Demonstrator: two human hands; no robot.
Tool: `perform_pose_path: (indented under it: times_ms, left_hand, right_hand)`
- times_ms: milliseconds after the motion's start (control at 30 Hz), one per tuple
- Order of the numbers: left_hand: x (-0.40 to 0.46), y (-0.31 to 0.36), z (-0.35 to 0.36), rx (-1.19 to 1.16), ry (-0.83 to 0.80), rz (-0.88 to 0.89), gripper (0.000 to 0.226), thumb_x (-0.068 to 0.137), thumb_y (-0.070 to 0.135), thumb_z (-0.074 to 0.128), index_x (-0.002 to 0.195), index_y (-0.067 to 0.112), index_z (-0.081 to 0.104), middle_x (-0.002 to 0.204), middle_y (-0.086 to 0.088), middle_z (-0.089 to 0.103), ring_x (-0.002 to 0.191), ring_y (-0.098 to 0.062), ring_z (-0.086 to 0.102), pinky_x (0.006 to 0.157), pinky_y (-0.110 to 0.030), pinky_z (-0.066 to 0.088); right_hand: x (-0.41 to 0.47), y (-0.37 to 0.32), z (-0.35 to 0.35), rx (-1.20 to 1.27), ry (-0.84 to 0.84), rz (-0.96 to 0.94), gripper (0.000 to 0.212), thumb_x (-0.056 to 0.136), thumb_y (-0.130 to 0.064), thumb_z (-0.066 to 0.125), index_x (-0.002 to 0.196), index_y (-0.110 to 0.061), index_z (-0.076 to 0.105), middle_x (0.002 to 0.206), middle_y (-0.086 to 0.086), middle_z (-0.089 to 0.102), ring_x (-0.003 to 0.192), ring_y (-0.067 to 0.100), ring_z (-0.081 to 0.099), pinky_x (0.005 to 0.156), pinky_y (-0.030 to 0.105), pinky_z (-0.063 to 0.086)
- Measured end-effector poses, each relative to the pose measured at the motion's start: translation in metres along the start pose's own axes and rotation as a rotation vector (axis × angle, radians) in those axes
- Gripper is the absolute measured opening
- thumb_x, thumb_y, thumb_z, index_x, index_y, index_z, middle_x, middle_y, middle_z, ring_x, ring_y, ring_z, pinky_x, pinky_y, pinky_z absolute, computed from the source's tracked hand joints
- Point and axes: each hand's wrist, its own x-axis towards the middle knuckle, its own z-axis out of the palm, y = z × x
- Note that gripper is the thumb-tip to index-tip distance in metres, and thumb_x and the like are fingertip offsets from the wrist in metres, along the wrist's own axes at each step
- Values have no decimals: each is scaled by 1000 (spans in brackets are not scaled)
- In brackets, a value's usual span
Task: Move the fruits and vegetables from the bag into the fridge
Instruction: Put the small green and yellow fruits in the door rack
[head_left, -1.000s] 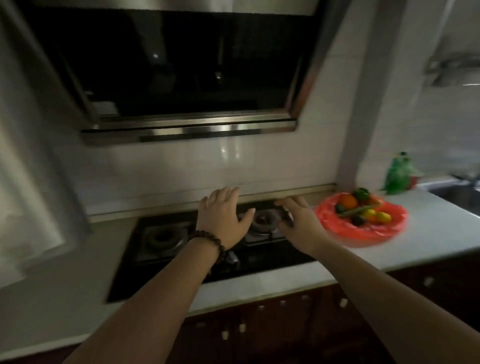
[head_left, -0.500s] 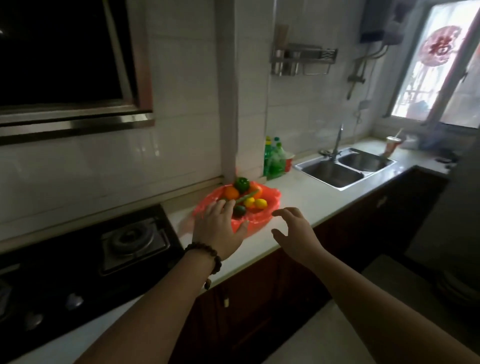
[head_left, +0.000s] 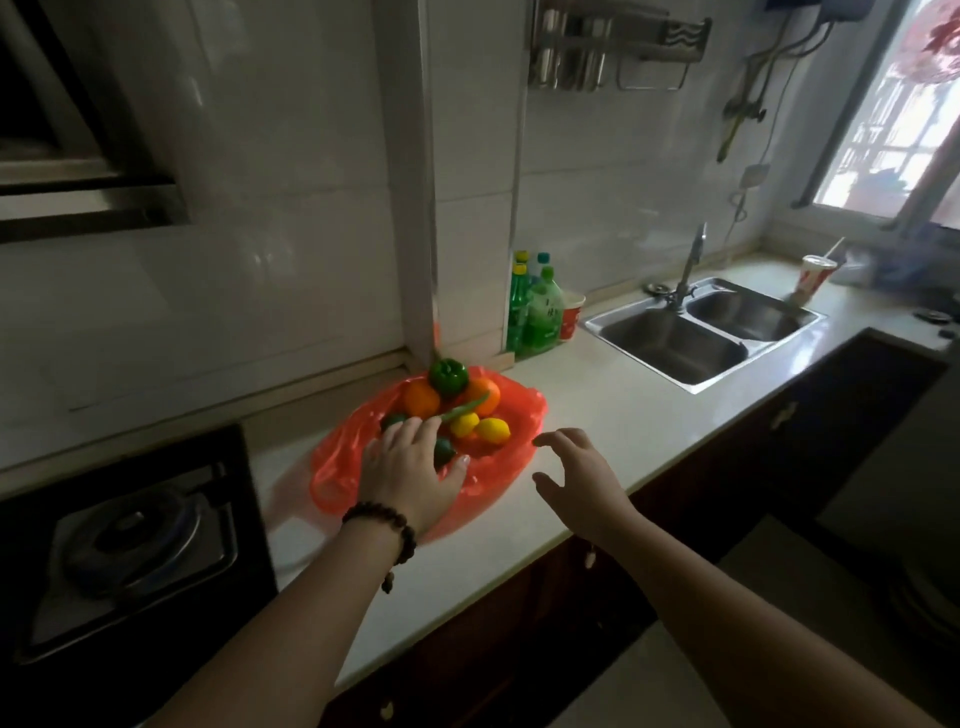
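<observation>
Red plastic bag (head_left: 511, 410) lies open on the white counter (head_left: 613, 410), between the stove (head_left: 140, 525) and the sink (head_left: 670, 345). I see a green chili (head_left: 465, 407) across the fruit, its long axis running lower-left to upper-right. My left hand (head_left: 408, 475) rests spread over the bag's near side, gripping nothing I can make out. My right hand (head_left: 584, 480) hovers just beside it, fingers apart.

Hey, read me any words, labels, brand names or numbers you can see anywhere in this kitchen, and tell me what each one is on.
No text can be read for certain.
Green bottle: pale label with marks, too blurred to read.
Red and white cup beside it: print too small to read.
Paper cup with straw by the sink: red print, blurred.
Window: red decoration, washed out, unreadable.
</observation>
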Motion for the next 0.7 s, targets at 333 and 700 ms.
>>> perform_pose_path:
  times_ms: [333,700]
  left_hand:
    - [93,-28,93,-11,-212,-199,67,85,57,46,141,23,33,147,-2,32,137,-25,26,110,-45,28]
    - [140,-39,155,-19,-325,-359,73,81,44,59,144,28,25,151,-3,19,139,-29,20,109,-45,31]
  right_hand:
    - [122,63,53,-22,-193,5,46,85,-14,61,129,-14,50,134,8,44,119,26,48,95,28,40]
    - [214,92,111,-89,-362,-38,57,85,-26,61,137,-28,39,141,9,35,126,31,37,96,43,42]
